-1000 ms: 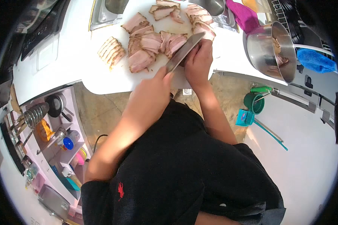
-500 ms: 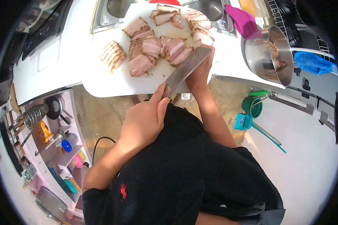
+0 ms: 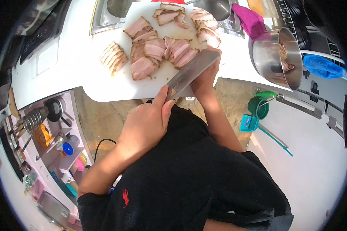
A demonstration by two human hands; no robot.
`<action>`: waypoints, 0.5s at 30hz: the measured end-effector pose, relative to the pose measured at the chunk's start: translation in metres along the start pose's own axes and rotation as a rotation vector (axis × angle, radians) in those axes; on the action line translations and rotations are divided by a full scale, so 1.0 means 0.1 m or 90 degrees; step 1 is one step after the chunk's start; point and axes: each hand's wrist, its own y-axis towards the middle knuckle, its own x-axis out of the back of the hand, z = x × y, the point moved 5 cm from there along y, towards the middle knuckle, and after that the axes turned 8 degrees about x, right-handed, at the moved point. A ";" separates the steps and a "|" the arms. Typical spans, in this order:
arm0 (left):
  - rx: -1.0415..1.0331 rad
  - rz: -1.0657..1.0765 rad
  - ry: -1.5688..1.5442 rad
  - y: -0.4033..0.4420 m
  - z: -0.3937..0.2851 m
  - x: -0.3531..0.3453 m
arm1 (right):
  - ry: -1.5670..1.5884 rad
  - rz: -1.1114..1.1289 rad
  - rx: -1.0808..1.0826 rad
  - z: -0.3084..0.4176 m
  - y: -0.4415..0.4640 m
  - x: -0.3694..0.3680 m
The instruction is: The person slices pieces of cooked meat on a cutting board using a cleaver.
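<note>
My left hand [image 3: 144,121] is wrapped around the handle end of a broad-bladed kitchen knife [image 3: 192,69], thumb and index finger against the base of the blade. The blade points up and right, above the near right part of a white cutting board [image 3: 104,86]. Behind the blade is my right hand [image 3: 205,81], close to the tip; the blade covers most of its fingers, so their grip is hidden. Sliced pork belly [image 3: 144,67] lies in groups across the board. A neat row of slices [image 3: 113,57] is at the left, and more slices [image 3: 206,27] are at the right.
Beyond the board is a steel sink [image 3: 104,19]. At the right stand a metal pot [image 3: 266,57] with meat pieces inside, a purple cloth [image 3: 248,19] and a blue cloth [image 3: 322,66]. Shelves with kitchenware [image 3: 67,154] are low at the left, a green bucket [image 3: 258,107] at the right.
The knife blade has turned slightly, showing more of its flat face. Both hands keep nearly the same place, and the view has shifted a little.
</note>
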 end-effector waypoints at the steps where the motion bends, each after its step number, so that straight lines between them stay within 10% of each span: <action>1: -0.012 -0.007 -0.011 0.03 0.01 -0.01 | 0.002 0.004 -0.012 -0.02 0.00 -0.01; 15: -0.036 0.003 -0.005 0.29 -0.15 0.07 | 0.142 -0.043 -0.134 -0.03 0.02 0.02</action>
